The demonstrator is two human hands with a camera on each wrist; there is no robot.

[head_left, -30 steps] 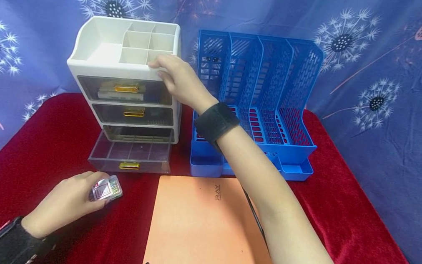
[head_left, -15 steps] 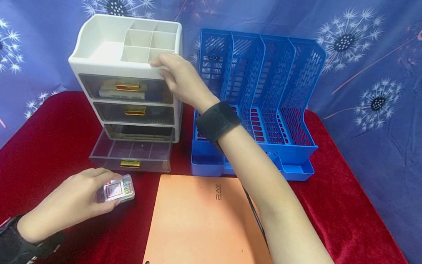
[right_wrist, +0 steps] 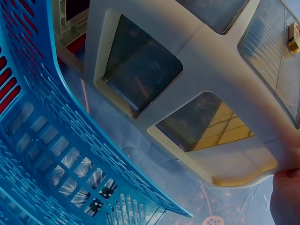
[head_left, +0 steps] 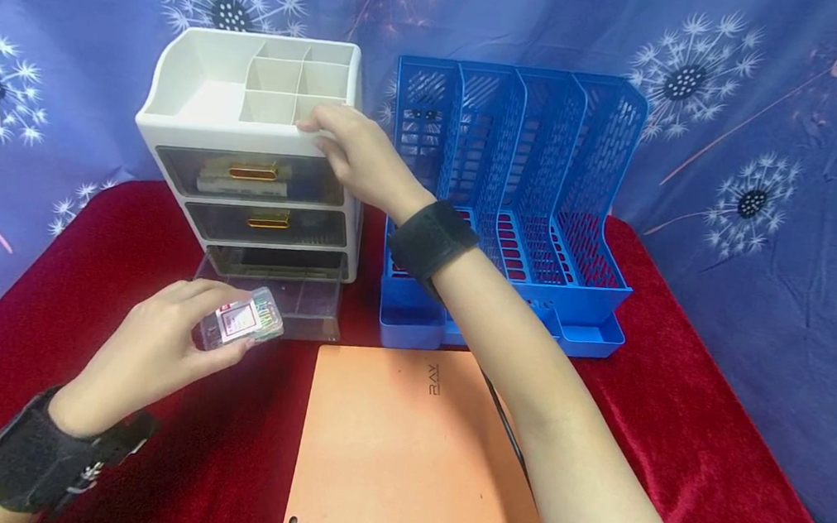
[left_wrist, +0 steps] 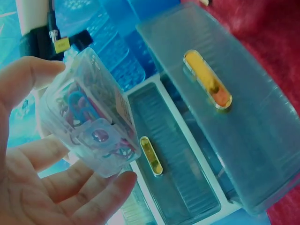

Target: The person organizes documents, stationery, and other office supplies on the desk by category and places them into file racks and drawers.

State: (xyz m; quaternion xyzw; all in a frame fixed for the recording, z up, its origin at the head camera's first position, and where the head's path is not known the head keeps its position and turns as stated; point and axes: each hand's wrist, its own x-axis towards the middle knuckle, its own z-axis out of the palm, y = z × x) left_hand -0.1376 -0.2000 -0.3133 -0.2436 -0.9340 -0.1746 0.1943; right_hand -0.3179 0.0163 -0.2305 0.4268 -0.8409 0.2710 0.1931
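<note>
My left hand (head_left: 158,334) holds a small clear plastic box of coloured paper clips (head_left: 243,318), with a label on its face, between thumb and fingers. In the head view the box is over the pulled-out clear bottom drawer (head_left: 311,327) and hides part of it. The left wrist view shows the coloured clips inside the box (left_wrist: 93,117) and the drawer's gold handle (left_wrist: 207,79). At the front right top edge of the white drawer organizer (head_left: 220,136), my right hand (head_left: 364,157) grips the rim. The organizer's upper two drawers are closed.
Right of the organizer stands a blue mesh file rack (head_left: 516,170) with small front trays. An orange board (head_left: 402,451) lies in front of it, with a black cable (head_left: 508,427) partly under my right arm. Red cloth (head_left: 681,417) covers the table.
My left hand has carried the paper clip box up and forward, from the cloth in front of the open drawer to above it. The right hand keeps its grip on the organizer.
</note>
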